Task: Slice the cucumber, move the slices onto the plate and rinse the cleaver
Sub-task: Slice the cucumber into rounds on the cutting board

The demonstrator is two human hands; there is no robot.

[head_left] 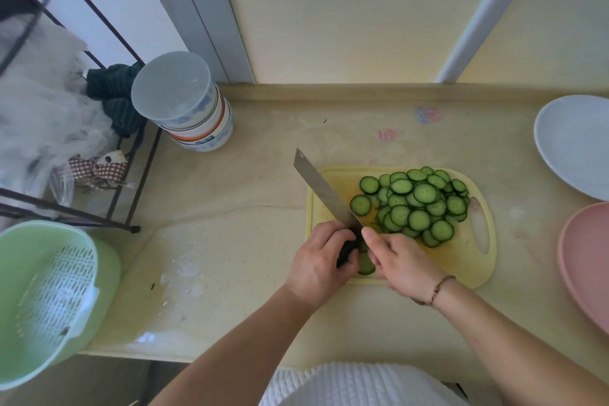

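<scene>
White ribbed cloth (356,382), nearest of all, lies at the bottom edge, below the two bare forearms reaching to the yellow cutting board (474,260).

At the board's near-left corner the left hand (321,262) curls round the dark stub of cucumber (347,250), pinning it so it cannot roll; one cut round lies just beside it. The right hand (400,259), a beaded bracelet (440,288) on its wrist, is closed on the cleaver (324,191) where blade meets handle, the handle itself hidden under the fingers. That choked-up hold looks chosen for control on such a short piece. The blade is flat, grey steel, broad and rectangular, and it runs from the hands up and leftward past the board's far-left edge.

On the board's middle and far side sit the slices (418,204), thin, wet-looking discs with dark rinds and pale green centres, overlapping in a loose heap pushed clear of the knife. The board is smooth plastic with rounded corners and an oval grip hole at its right end.

Right of the board waits the white plate (573,145), glossy and shallow, with nothing on it yet; a pink dish (583,260) lies nearer, also to the right. Slicing seems almost done.
</scene>
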